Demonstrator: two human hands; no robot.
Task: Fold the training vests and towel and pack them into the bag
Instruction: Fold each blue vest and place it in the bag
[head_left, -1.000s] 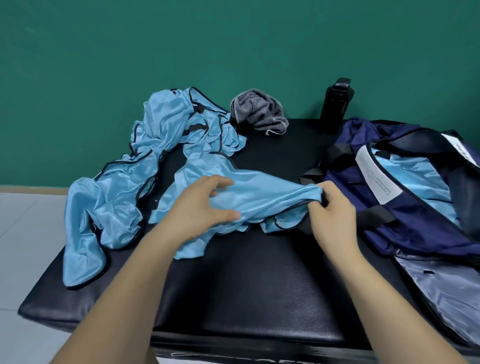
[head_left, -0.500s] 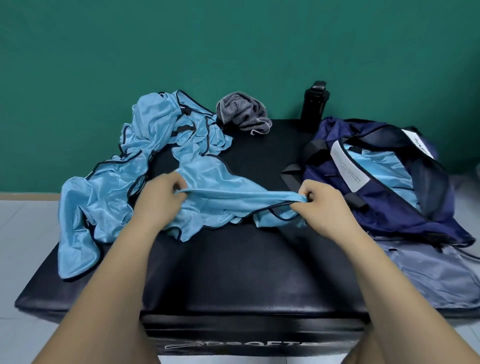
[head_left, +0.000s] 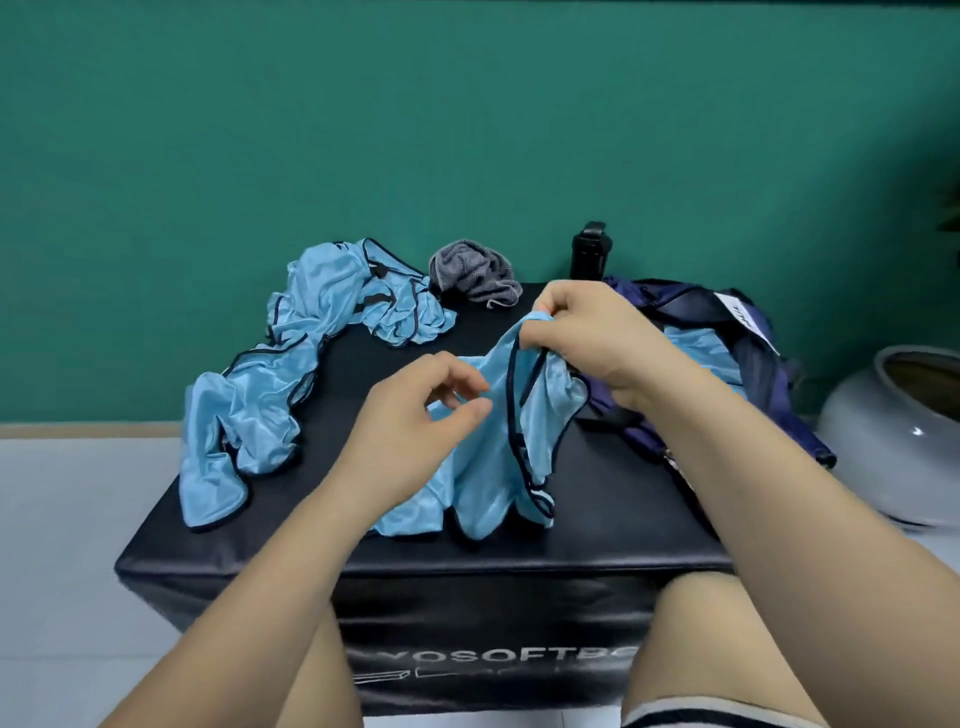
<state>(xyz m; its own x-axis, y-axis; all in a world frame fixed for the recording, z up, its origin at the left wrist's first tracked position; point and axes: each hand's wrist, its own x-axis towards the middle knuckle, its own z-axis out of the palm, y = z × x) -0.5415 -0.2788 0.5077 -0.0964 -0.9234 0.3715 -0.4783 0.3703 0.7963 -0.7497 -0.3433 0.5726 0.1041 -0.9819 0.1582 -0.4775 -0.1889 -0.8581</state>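
Note:
A light blue training vest (head_left: 488, 457) with dark trim hangs above the black padded box (head_left: 519, 561). My right hand (head_left: 587, 332) pinches its top edge and holds it up. My left hand (head_left: 415, 415) is lower and to the left, fingers curled, thumb and fingers pinching the fabric. More blue vests (head_left: 291, 374) lie crumpled on the box's left side. A grey towel (head_left: 475, 270) sits bunched at the back. The navy bag (head_left: 727, 332) lies open on the right with a folded blue vest (head_left: 696, 348) inside, partly hidden by my right forearm.
A black bottle (head_left: 589, 249) stands behind the bag against the green wall. A grey ceramic pot (head_left: 904, 431) sits on the floor at the right. My knees are against the box's front. White tiled floor lies to the left.
My right hand has lifted the vest's edge up and back, so the vest now hangs instead of lying stretched flat. My left hand moved right toward the middle. The camera pulled back.

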